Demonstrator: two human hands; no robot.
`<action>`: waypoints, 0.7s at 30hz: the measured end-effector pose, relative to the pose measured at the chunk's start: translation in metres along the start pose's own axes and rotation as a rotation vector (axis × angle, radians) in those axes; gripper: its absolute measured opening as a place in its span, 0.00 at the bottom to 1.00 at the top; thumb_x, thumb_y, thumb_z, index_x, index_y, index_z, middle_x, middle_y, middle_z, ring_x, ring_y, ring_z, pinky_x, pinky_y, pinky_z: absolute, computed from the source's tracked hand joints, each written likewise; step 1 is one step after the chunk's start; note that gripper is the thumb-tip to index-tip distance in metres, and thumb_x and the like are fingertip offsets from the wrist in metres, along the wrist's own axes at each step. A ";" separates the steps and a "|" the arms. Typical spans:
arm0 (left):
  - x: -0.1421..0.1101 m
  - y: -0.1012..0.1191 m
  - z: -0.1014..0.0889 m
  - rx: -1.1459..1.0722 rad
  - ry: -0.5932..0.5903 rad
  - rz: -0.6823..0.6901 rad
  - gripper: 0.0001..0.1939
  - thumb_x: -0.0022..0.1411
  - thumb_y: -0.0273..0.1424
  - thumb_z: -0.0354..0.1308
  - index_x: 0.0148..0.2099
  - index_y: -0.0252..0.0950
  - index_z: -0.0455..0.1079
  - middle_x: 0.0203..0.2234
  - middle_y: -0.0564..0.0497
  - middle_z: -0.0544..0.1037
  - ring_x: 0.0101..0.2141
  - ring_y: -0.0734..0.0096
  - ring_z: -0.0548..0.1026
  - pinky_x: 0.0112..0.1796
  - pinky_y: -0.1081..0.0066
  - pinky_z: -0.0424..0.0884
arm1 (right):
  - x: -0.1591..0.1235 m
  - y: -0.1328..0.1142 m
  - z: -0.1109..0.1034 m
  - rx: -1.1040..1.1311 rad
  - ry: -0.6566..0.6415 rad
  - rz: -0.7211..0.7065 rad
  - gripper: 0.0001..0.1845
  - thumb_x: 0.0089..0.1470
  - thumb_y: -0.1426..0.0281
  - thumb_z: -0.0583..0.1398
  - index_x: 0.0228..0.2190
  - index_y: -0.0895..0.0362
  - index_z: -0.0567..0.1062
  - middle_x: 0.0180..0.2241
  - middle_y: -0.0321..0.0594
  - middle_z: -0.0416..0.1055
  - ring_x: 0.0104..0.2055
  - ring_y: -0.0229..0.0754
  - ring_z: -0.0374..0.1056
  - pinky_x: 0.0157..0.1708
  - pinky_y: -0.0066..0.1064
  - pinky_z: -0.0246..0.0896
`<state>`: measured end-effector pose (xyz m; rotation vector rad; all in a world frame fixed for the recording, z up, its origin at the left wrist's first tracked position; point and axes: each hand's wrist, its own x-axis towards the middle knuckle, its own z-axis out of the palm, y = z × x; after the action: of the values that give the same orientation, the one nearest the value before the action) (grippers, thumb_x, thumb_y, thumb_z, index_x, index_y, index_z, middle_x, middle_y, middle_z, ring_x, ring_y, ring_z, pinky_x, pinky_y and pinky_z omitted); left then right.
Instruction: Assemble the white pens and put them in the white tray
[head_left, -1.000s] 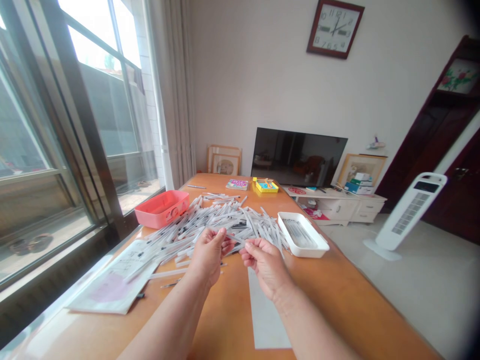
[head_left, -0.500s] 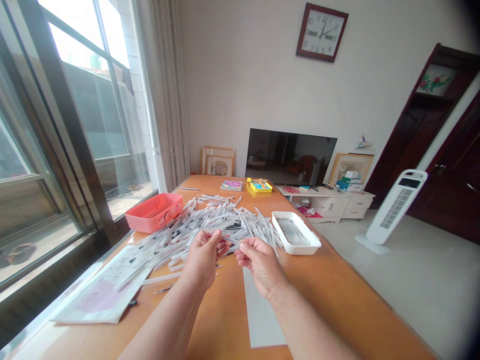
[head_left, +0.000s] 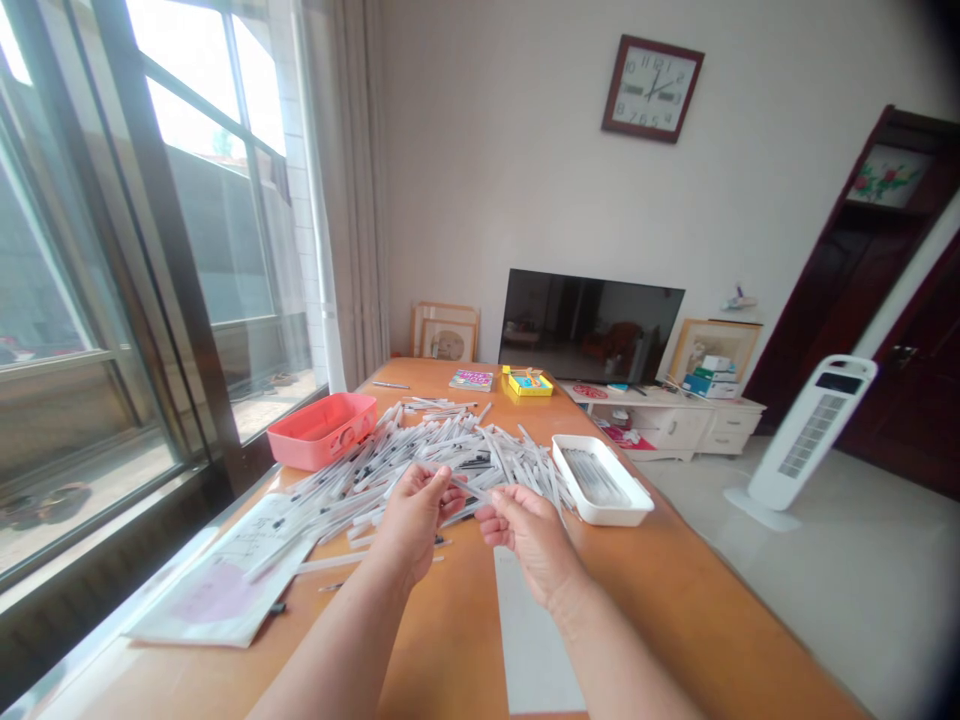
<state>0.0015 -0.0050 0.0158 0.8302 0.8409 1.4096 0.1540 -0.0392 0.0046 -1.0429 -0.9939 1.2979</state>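
Note:
My left hand (head_left: pixel 418 515) and my right hand (head_left: pixel 529 535) face each other over the near side of the pile. A slender translucent pen (head_left: pixel 472 489) spans the gap between them, pinched at one end by each hand's thumb and fingers. Behind and to the left spreads a heap of similar translucent white pens (head_left: pixel 405 450), some with black parts. Right of the heap, a white tray (head_left: pixel 643 500) holds a row of pens. Under my right forearm lies a white paper sheet (head_left: pixel 536 650). Fine details of the held pen are too small to make out.
A red basket (head_left: pixel 322 440) stands at the table's left edge. Nearer lies a printed booklet (head_left: pixel 217 590) with pens across it. At the far end are a pink book (head_left: pixel 471 380) and a yellow box (head_left: pixel 529 384). The wooden table's (head_left: pixel 720 610) right edge borders the floor.
The whole view has shifted slightly, so things appear lower and further right. Both hands still pinch the pen, which shows a little more between them.

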 end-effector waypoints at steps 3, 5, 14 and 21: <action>0.002 0.001 -0.004 0.029 -0.054 -0.004 0.19 0.51 0.40 0.70 0.36 0.36 0.66 0.35 0.47 0.80 0.31 0.73 0.76 0.39 0.68 0.74 | 0.003 0.002 -0.006 -0.072 -0.045 0.046 0.19 0.52 0.54 0.64 0.32 0.59 0.75 0.28 0.42 0.76 0.27 0.36 0.67 0.26 0.26 0.60; 0.002 0.002 -0.006 0.038 -0.109 -0.008 0.17 0.53 0.39 0.69 0.37 0.36 0.67 0.37 0.47 0.81 0.32 0.73 0.76 0.40 0.69 0.73 | 0.005 0.003 -0.009 -0.126 -0.089 0.083 0.19 0.51 0.55 0.64 0.33 0.59 0.75 0.28 0.41 0.76 0.25 0.34 0.66 0.23 0.25 0.57; -0.001 0.012 -0.003 0.088 -0.153 -0.010 0.22 0.56 0.39 0.68 0.50 0.38 0.68 0.48 0.43 0.78 0.42 0.65 0.79 0.45 0.65 0.74 | 0.000 -0.021 0.000 -0.263 0.063 -0.042 0.10 0.48 0.64 0.62 0.30 0.58 0.72 0.24 0.38 0.74 0.23 0.36 0.66 0.23 0.25 0.59; 0.010 0.008 -0.011 0.200 0.050 -0.013 0.22 0.56 0.39 0.68 0.48 0.35 0.69 0.46 0.40 0.79 0.42 0.64 0.79 0.42 0.66 0.75 | 0.018 -0.048 -0.046 -0.547 0.351 -0.189 0.13 0.51 0.61 0.58 0.33 0.57 0.75 0.28 0.41 0.77 0.26 0.40 0.71 0.24 0.27 0.61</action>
<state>-0.0123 0.0053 0.0170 0.9420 1.0366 1.3539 0.2109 -0.0231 0.0400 -1.4883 -1.1668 0.6627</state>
